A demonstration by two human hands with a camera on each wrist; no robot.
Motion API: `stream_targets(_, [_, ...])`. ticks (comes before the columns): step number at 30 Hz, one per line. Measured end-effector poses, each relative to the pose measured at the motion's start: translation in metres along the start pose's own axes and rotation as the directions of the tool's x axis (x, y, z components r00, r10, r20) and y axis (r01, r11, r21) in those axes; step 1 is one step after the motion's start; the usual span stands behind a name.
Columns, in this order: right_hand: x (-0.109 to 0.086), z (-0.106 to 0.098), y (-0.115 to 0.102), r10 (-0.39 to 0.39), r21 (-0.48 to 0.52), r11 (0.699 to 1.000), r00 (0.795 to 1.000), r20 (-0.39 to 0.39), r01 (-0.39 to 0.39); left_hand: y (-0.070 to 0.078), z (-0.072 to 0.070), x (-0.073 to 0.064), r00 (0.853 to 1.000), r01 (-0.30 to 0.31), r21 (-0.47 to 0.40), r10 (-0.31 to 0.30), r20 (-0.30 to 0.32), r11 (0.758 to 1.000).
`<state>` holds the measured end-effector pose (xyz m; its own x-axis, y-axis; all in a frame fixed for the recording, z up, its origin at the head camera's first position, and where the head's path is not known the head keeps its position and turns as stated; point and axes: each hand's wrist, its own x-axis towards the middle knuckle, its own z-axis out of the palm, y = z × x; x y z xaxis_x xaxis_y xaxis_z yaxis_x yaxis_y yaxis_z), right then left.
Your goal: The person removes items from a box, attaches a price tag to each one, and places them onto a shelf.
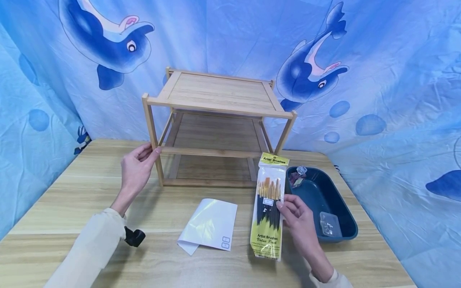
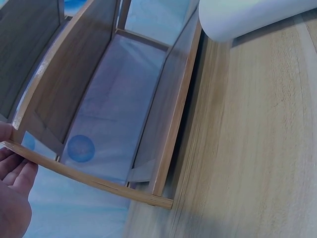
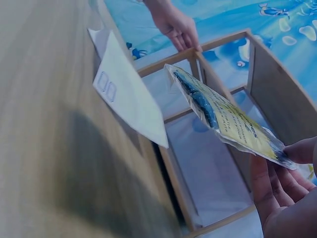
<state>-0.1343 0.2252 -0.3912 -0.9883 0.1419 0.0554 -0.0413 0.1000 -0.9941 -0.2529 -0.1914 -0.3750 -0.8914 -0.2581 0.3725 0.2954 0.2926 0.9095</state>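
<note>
My left hand (image 1: 138, 170) grips the front left post of a three-tier wooden shelf (image 1: 212, 152), thumb at the middle tier; the left wrist view shows the fingers around the post (image 2: 99, 184). In my right hand (image 1: 299, 222) is a pack of artist brushes (image 1: 268, 208), pinched by its right edge and raised above the table. The pack is clear and yellow, with dark-handled brushes inside. From the right wrist view, the thumb (image 3: 300, 151) lies on one face of the pack and the fingers are behind it.
A folded white sheet (image 1: 210, 224) lies on the wooden table (image 1: 173, 260) before the shelf. At the right stands a dark blue bin (image 1: 324, 196) holding a small clear case (image 1: 330, 225) and a glass-like bottle (image 1: 298, 177). Behind hangs a blue dolphin-print curtain (image 1: 230, 36).
</note>
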Motion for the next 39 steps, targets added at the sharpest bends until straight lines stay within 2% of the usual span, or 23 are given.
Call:
stream_targets(6, [0.001, 0.000, -0.013, -0.026, -0.005, 1.000, 1.000, 0.012, 0.026, 0.000, 0.000, 0.000, 1.000, -0.004, 0.001, 0.004, 0.001, 1.000])
stream_targets(20, [0.010, 0.000, -0.030, -0.079, 0.086, 0.993, 0.997, 0.026, 0.076, -0.002, 0.000, 0.000, 1.000, 0.000, -0.011, 0.000, -0.002, 1.000])
stream_targets(26, [0.015, 0.001, -0.036, -0.128, 0.112, 0.986, 0.992, 0.019, 0.125, -0.003, 0.000, -0.001, 1.000, -0.003, -0.012, 0.002, -0.002, 1.000])
stream_targets(39, [0.020, 0.001, -0.056, -0.191, 0.105, 0.977, 0.981, 0.026, 0.187, -0.003, 0.000, 0.001, 1.000, 0.001, 0.005, -0.001, 0.012, 1.000])
